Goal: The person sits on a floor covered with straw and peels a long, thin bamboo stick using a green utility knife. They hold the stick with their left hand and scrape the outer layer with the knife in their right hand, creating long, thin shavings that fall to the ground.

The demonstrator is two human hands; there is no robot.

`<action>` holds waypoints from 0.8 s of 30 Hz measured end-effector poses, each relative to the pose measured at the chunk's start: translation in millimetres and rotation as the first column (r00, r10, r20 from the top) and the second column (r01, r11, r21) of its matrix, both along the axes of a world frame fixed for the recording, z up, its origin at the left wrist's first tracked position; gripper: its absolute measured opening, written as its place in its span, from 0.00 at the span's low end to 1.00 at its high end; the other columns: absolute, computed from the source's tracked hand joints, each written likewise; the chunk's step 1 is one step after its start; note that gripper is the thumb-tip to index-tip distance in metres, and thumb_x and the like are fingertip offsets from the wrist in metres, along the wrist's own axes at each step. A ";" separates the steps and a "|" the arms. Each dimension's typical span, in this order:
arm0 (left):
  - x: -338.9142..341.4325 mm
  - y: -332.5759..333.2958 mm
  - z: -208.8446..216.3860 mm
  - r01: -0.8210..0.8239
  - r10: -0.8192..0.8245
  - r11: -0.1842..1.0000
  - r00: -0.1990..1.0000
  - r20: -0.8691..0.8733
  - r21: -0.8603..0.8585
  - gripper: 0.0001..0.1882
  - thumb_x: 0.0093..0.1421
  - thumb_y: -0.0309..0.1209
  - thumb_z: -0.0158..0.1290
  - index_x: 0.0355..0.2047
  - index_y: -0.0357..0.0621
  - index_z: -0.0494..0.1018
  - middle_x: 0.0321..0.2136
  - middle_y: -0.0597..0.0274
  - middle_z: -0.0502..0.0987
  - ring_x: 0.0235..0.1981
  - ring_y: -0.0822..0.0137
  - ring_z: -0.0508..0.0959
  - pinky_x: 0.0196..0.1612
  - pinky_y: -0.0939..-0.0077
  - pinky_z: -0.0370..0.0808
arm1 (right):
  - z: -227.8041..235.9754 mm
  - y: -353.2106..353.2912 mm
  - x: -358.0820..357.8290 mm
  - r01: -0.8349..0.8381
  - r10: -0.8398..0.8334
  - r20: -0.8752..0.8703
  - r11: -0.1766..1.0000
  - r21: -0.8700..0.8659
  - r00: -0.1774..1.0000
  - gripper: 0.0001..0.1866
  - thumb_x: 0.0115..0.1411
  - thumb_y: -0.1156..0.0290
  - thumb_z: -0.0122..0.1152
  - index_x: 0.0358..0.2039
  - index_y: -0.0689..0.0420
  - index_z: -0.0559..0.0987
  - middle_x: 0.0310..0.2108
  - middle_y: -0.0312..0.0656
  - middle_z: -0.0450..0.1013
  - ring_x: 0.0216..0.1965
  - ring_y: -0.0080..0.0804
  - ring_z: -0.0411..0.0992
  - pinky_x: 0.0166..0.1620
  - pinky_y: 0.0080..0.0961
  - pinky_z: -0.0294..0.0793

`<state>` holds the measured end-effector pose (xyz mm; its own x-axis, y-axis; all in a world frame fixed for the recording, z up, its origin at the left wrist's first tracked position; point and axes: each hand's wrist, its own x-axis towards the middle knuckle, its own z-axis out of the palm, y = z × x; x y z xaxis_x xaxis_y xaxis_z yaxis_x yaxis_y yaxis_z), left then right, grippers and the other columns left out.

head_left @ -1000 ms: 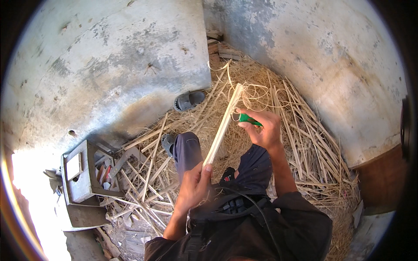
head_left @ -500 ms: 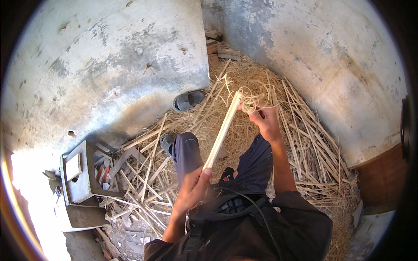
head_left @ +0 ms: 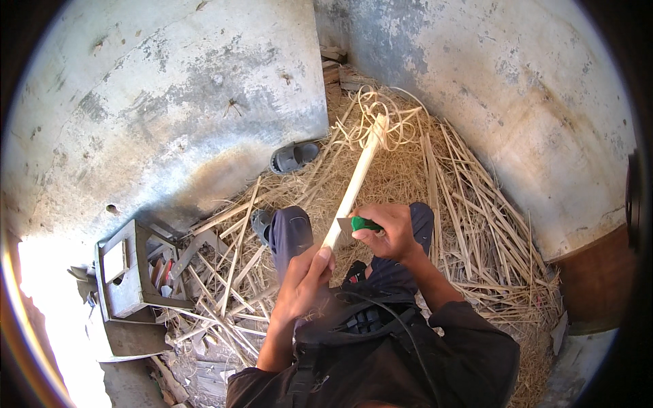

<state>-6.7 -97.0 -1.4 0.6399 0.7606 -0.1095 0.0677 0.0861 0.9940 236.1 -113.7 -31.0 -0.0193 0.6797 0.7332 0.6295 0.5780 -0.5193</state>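
A pale, narrow wooden strip (head_left: 361, 170) slants up and away over my lap. My left hand (head_left: 303, 280) is closed round its near end, thumb lying along it. Thin curled shavings (head_left: 381, 122) cling in a tangle to the far end. In my right hand (head_left: 389, 231) is a knife with a green handle (head_left: 365, 224). Its short blade (head_left: 345, 224) points left and meets the strip's right side just ahead of my left hand. My right fingers wrap the handle and hide part of it.
Long split strips (head_left: 483, 217) lie piled at the right over a bed of straw-like shavings (head_left: 401, 177). A grey clog (head_left: 294, 158) sits by the pale left wall panel (head_left: 170, 88). A wooden box (head_left: 129, 272) with odds and ends stands at the left, loose sticks beside it.
My right hand has come back from the strip's far end to near my left hand, with the green-handled knife. The curls at the far end now spread wider. My left hand stays put.
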 end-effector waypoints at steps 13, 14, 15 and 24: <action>9.2 -8.7 22.8 -0.086 0.099 0.979 0.993 -0.067 0.183 0.25 0.81 0.48 0.37 0.31 0.43 0.68 0.22 0.73 0.61 0.24 0.77 0.59 0.28 0.75 0.55 | 16.8 0.9 -7.6 0.047 -0.062 0.117 0.991 0.122 0.991 0.21 0.64 0.51 0.72 0.38 0.59 0.88 0.24 0.39 0.81 0.21 0.36 0.79 0.25 0.30 0.74; 10.5 -10.1 26.1 -0.101 0.117 0.976 0.990 -0.075 0.195 0.26 0.81 0.48 0.36 0.31 0.43 0.68 0.22 0.72 0.61 0.24 0.76 0.58 0.28 0.74 0.55 | 17.7 1.5 -7.7 0.055 -0.073 0.126 0.989 0.137 0.989 0.21 0.64 0.50 0.72 0.38 0.58 0.88 0.23 0.39 0.81 0.20 0.35 0.79 0.24 0.29 0.74; 11.8 -11.0 27.8 -0.103 0.116 0.975 0.992 -0.056 0.198 0.26 0.81 0.48 0.36 0.30 0.43 0.68 0.22 0.72 0.61 0.24 0.75 0.58 0.28 0.73 0.55 | 18.1 1.7 -7.5 0.062 -0.083 0.133 0.986 0.152 0.988 0.21 0.64 0.50 0.72 0.38 0.58 0.88 0.23 0.38 0.80 0.20 0.35 0.78 0.24 0.29 0.73; 5.5 -11.0 16.2 -0.104 0.137 0.959 0.984 -0.111 0.262 0.27 0.81 0.48 0.36 0.29 0.41 0.67 0.19 0.70 0.60 0.22 0.73 0.58 0.27 0.70 0.56 | 27.5 -2.6 -2.4 0.113 -0.152 0.241 0.979 0.169 0.959 0.18 0.61 0.50 0.74 0.40 0.51 0.89 0.24 0.33 0.81 0.22 0.31 0.79 0.26 0.28 0.75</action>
<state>-1.2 -108.1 14.9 0.5353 0.8443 0.0234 0.1996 -0.1533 0.9678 233.7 -116.3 -3.5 -0.1336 0.5699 0.8108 0.8044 0.5402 -0.2471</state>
